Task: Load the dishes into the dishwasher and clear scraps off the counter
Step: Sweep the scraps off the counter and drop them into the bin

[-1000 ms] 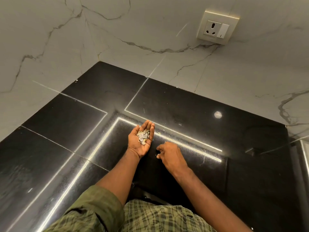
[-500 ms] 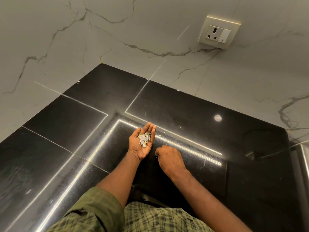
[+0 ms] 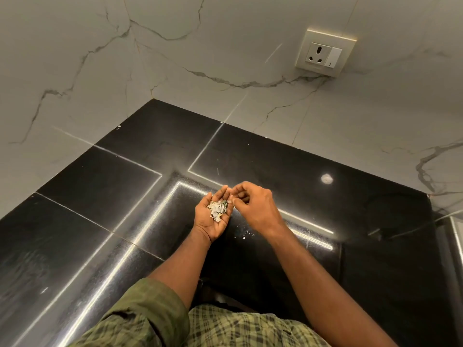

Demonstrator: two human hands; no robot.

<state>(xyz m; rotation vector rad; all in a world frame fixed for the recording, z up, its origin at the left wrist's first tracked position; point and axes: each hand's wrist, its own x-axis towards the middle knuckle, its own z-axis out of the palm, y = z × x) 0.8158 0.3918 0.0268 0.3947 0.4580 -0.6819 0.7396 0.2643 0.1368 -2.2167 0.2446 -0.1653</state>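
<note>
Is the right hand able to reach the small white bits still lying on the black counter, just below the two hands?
Probably yes. The white bits lie bare on the counter, close under the right hand, with nothing covering them. The left hand is cupped beside them, holding scraps.

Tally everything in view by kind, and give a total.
Hands: 2, the left hand cupped palm up and the right hand pinching beside it
Heaps of scraps in the palm: 1
Patches of loose flecks on the black counter: 1
Counters: 1
Wall sockets: 1
Total: 6
</note>
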